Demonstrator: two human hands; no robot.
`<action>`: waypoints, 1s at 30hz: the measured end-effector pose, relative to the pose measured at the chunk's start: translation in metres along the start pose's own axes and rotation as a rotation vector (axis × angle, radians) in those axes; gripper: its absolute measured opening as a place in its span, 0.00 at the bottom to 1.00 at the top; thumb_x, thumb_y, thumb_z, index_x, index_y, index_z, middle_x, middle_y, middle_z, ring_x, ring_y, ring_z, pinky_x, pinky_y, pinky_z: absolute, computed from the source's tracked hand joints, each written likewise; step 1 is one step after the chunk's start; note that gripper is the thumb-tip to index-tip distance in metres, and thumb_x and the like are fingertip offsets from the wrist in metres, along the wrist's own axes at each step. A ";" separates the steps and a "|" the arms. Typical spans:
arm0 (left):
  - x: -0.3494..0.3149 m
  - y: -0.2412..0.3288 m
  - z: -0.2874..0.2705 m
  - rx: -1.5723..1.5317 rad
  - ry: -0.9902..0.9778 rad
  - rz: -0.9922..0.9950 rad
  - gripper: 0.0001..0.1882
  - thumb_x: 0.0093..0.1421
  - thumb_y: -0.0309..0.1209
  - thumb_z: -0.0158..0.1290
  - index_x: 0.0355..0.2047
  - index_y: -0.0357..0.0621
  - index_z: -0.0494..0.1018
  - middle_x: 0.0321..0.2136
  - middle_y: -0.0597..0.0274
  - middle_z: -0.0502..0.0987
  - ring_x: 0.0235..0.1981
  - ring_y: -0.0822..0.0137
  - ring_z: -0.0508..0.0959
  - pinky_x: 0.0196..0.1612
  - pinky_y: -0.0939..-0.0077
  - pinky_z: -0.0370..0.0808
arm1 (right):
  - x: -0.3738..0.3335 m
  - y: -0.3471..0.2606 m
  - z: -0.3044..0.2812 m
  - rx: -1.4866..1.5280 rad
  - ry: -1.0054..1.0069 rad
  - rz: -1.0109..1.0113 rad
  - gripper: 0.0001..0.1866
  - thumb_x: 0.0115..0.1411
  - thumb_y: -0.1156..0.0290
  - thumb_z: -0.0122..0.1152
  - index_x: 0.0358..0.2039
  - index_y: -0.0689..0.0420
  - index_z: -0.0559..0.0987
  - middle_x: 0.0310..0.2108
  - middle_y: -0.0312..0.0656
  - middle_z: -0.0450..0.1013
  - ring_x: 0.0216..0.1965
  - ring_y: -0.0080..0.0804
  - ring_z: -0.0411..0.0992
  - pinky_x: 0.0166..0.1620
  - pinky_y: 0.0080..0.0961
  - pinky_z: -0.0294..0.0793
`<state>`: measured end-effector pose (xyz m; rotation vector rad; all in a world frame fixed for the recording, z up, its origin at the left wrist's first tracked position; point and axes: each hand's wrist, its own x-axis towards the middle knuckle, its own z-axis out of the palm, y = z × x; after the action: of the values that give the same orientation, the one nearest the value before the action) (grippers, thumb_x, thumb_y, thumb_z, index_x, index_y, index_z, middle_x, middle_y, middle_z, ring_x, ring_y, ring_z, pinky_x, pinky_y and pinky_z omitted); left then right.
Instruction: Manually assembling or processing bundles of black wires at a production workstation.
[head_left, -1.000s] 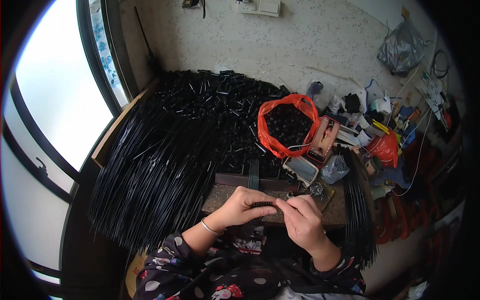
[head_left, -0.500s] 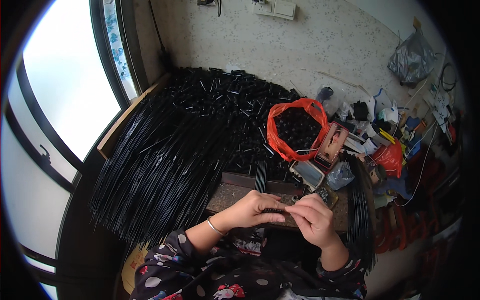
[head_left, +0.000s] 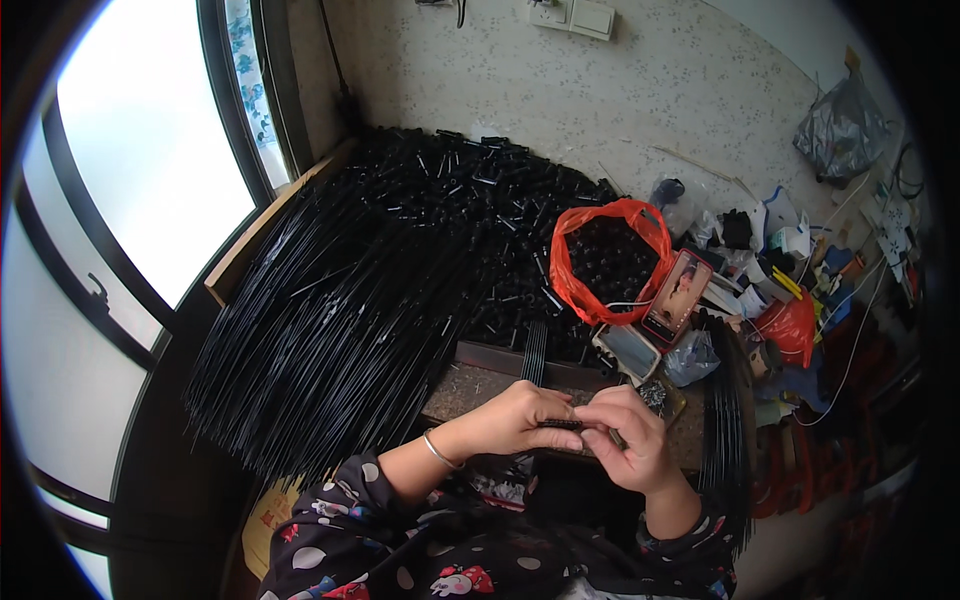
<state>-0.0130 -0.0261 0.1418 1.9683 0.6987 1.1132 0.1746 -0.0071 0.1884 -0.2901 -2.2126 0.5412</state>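
Note:
Near the table's front edge, my left hand [head_left: 510,415] is closed, with a short dark ridged piece [head_left: 560,424] between its thumb and fingers. My right hand [head_left: 634,437] meets it at the piece's right end, its fingers bent and pinched. A small dark bit shows between the right thumb and fingers, too small to name. Just beyond my hands, a row of thin black rods [head_left: 535,348] crosses a dark wooden bar [head_left: 485,356]. Small metal pieces [head_left: 653,397] lie past my right hand.
Long black rods [head_left: 320,350] fan over the left side, before a heap of short black tubes [head_left: 450,190]. An orange bag [head_left: 567,283] of black parts stands beyond, beside a phone [head_left: 677,296]. More rods [head_left: 722,420] hang at the right. Clutter fills the far right.
My right fingers have shifted at the piece's end, and a small dark bit now shows in them. More of the ridged piece is visible. The whole view has moved slightly.

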 end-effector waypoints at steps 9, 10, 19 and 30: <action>-0.052 -0.077 0.041 0.918 -0.151 -0.381 0.42 0.45 0.55 0.54 0.59 0.53 0.58 0.64 0.48 0.38 0.64 0.44 0.40 0.51 0.26 0.48 | 0.002 -0.015 0.001 -0.168 -0.069 0.090 0.14 0.43 0.87 0.58 0.34 0.63 0.77 0.29 0.43 0.71 0.29 0.39 0.70 0.32 0.30 0.72; -0.057 -0.087 0.044 1.038 -0.147 -0.380 0.46 0.44 0.55 0.55 0.61 0.53 0.53 0.64 0.46 0.39 0.64 0.45 0.41 0.52 0.27 0.49 | 0.001 -0.023 -0.001 -0.121 -0.127 0.119 0.12 0.44 0.86 0.58 0.32 0.63 0.77 0.28 0.43 0.71 0.28 0.40 0.70 0.32 0.29 0.71; -0.064 -0.076 0.042 1.043 -0.312 -0.310 0.40 0.48 0.39 0.49 0.61 0.40 0.50 0.63 0.44 0.45 0.64 0.45 0.46 0.57 0.38 0.49 | 0.008 0.077 0.023 0.145 -0.165 0.407 0.06 0.52 0.72 0.57 0.28 0.60 0.79 0.24 0.47 0.74 0.29 0.37 0.74 0.32 0.29 0.72; -0.094 -0.070 0.043 0.904 -0.235 -0.334 0.47 0.49 0.57 0.49 0.61 0.39 0.49 0.62 0.48 0.48 0.64 0.52 0.48 0.61 0.45 0.44 | -0.073 0.222 -0.018 -0.731 -0.042 0.347 0.02 0.44 0.74 0.61 0.20 0.57 0.77 0.26 0.37 0.68 0.34 0.37 0.68 0.36 0.31 0.71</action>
<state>-0.0257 -0.0721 0.0260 2.5040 1.5089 0.3469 0.2408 0.1664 0.0449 -1.0604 -2.3386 -0.1160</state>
